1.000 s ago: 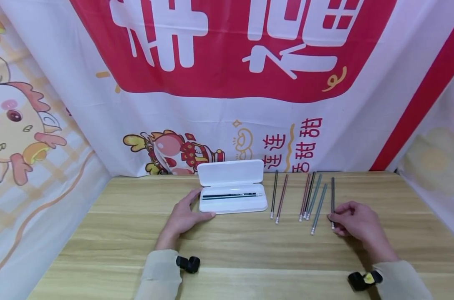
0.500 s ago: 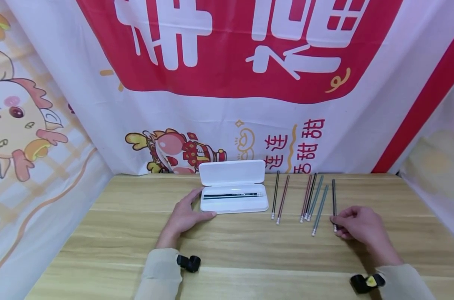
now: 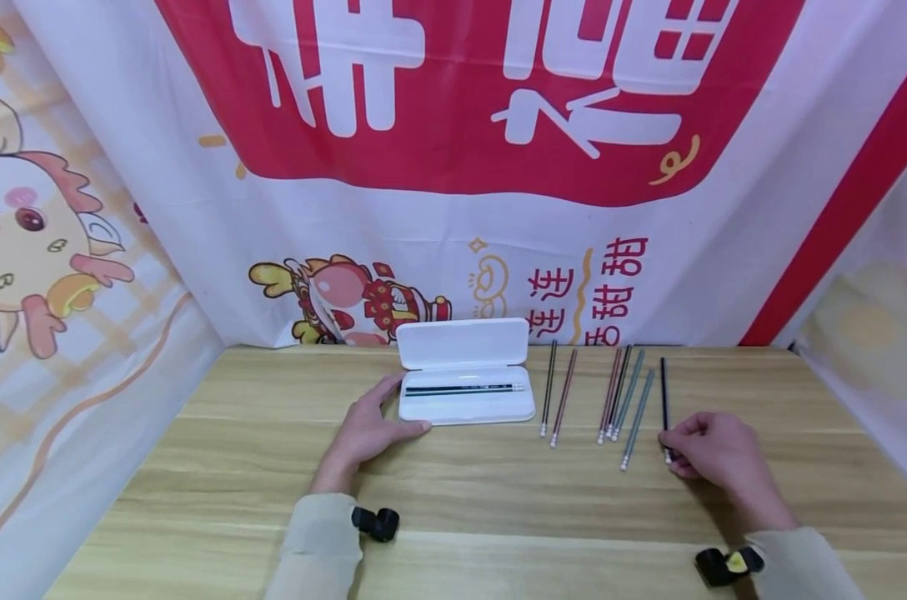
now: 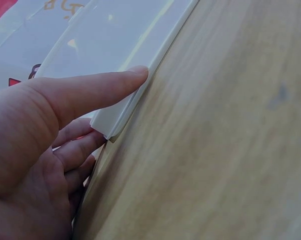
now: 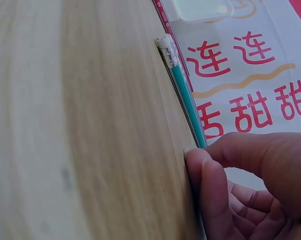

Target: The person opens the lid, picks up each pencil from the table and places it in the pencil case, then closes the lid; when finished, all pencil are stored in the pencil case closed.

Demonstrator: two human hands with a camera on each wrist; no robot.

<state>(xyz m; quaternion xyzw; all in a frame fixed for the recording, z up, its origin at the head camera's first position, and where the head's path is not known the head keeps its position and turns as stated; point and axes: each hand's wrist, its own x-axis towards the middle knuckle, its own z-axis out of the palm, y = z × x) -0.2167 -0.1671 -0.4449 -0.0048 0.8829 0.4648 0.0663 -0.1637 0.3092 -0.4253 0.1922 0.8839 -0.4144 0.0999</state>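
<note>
An open white pencil case point(image 3: 467, 412) stands toward the back of the table, its lid point(image 3: 463, 345) raised. Two dark pencils point(image 3: 464, 389) lie inside. My left hand point(image 3: 367, 429) holds the case's left end, thumb along the front edge and fingers at the side, as the left wrist view shows on the case wall point(image 4: 135, 55). At the right, my right hand point(image 3: 712, 448) pinches a dark pencil point(image 3: 665, 400) near its eraser end between thumb and forefinger. In the right wrist view, the fingers hide that pencil; a teal pencil point(image 5: 188, 100) lies just beyond.
Several pencils lie between case and right hand, eraser ends toward me: a dark one point(image 3: 548, 387), a red one point(image 3: 564, 396), and a close group with another red pencil point(image 3: 609, 396) and a blue-green one point(image 3: 637, 419). A printed cloth point(image 3: 453, 225) hangs behind the wooden table point(image 3: 498, 500).
The pencil under my right hand has turned slightly, its eraser end shifting a little right and toward me with the fingers. My left hand and the case stay in place.
</note>
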